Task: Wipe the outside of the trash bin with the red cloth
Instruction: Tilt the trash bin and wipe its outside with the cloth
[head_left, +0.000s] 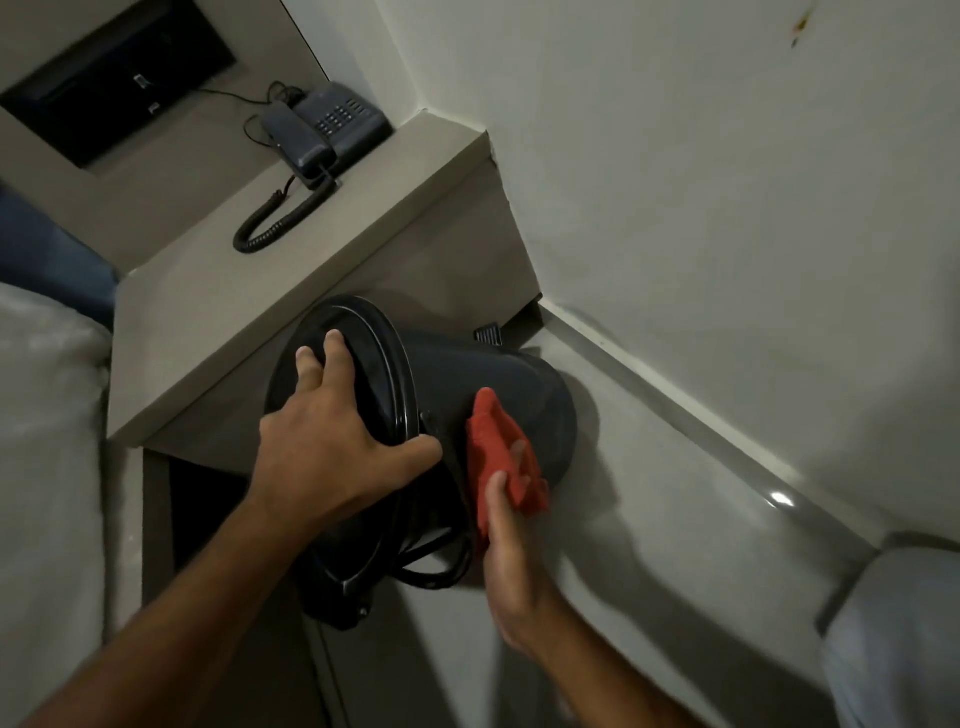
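Observation:
A dark, round trash bin (498, 384) with a shiny black lid stands on the floor, seen from above beside a bedside unit. My left hand (332, 436) lies flat on the lid, fingers spread and thumb hooked over the lid's rim. My right hand (511, 551) presses the red cloth (493, 447) against the bin's side wall, just right of the lid hinge. The cloth hides most of my right fingers. A black wire handle loops below the lid.
A grey bedside unit (291, 291) stands just behind the bin and carries a dark corded telephone (327, 130). White walls and a glossy skirting (675, 405) close in the right side. White bedding (47, 467) lies at the left, and a pale object (893, 639) at the lower right.

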